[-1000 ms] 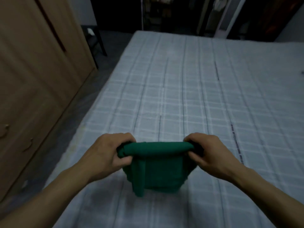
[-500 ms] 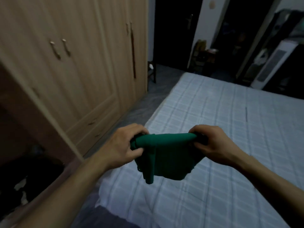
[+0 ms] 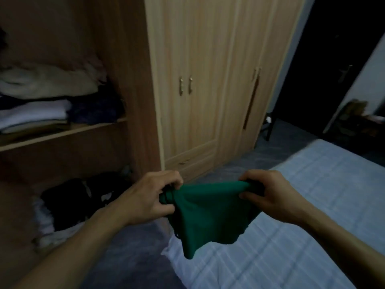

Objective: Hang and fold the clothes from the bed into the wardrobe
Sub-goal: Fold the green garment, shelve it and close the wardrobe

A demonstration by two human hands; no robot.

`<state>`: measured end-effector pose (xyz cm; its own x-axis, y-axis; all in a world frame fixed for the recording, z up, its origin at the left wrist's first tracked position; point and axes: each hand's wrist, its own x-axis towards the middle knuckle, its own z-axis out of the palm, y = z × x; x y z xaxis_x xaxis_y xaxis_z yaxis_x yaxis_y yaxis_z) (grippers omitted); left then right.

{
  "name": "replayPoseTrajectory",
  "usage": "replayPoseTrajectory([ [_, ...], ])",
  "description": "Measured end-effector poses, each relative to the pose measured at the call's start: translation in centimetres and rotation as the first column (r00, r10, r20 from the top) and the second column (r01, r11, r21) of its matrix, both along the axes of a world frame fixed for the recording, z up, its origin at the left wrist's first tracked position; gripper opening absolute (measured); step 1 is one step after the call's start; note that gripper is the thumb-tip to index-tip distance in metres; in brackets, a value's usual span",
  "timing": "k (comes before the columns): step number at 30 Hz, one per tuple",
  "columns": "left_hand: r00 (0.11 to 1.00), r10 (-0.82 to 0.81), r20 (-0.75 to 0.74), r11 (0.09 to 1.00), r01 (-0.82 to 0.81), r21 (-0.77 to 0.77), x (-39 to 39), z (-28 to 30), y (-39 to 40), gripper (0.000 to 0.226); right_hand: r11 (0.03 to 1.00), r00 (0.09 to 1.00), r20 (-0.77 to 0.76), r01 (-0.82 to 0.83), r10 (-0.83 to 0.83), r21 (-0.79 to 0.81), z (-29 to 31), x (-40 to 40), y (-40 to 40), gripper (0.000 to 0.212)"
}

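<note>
Both forearms reach forward from the bottom edge and the two hands are at about the same height, in the air. The left hand [image 3: 149, 198] has its back turned up; its fingers are curled and pinch the bunched left end of a folded dark green cloth garment [image 3: 210, 213]. The right hand [image 3: 268, 197] grips the other end, with the thumb below the fold and the fingers curled over the top. Between the hands the upper edge of the garment is pulled nearly straight, and the rest hangs down freely to an uneven point. The garment is held above the near corner of the bed with a pale blue checked sheet [image 3: 302, 236], beside the grey carpet floor [image 3: 133, 255], and it touches neither.

To the left stands the open brown wooden wardrobe [image 3: 133, 84]. On its wooden shelf [image 3: 62, 134] lie stacks of folded clothes [image 3: 35, 103], beige, white and dark. On the bottom of the wardrobe is a loose pile of black and white clothes [image 3: 70, 201]. Further behind are the shut light wooden wardrobe doors [image 3: 200, 80] with small metal handles. The room is dim, and the far right side is too dark to make out.
</note>
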<state>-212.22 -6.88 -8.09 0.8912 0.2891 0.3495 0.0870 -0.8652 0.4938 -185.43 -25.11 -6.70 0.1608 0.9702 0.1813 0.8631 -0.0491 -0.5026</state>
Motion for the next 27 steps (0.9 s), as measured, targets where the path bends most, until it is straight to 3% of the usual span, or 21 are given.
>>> replayPoseTrajectory([
  [3, 0.985, 0.16, 0.066, 0.987, -0.158, -0.033, -2.3, 0.2, 0.0, 0.019, 0.993, 0.995, -0.034, -0.095, 0.097, 0.063, 0.3, -0.3, 2.1, 0.019],
  [7, 0.939, 0.341, 0.05, 0.939, -0.338, -0.067, -5.7, 1.0, -1.0, 0.03, 0.953, 0.962, -0.051, -0.257, 0.268, 0.162, 0.9, -2.4, 5.1, 0.03],
  [11, 0.919, 0.393, 0.032, 0.918, -0.391, -0.061, -9.9, 1.9, -1.9, 0.048, 0.926, 0.924, -0.116, -0.344, 0.363, 0.159, 0.8, -4.8, 8.4, 0.018],
  [15, 0.88, 0.474, 0.032, 0.881, -0.473, -0.028, -13.9, 1.4, -1.7, 0.036, 0.887, 0.881, -0.127, -0.439, 0.456, 0.143, 0.6, -7.9, 12.1, 0.016],
  [20, 0.842, 0.539, -0.032, 0.834, -0.539, -0.121, -19.6, -1.1, 0.4, 0.036, 0.853, 0.851, -0.08, -0.511, 0.519, 0.104, -0.9, -13.1, 16.3, 0.015],
  [27, 0.814, 0.573, -0.097, 0.781, -0.577, -0.239, -26.4, -7.0, 3.4, 0.039, 0.889, 0.866, -0.202, -0.451, 0.458, 0.082, -4.1, -21.5, 22.5, 0.027],
])
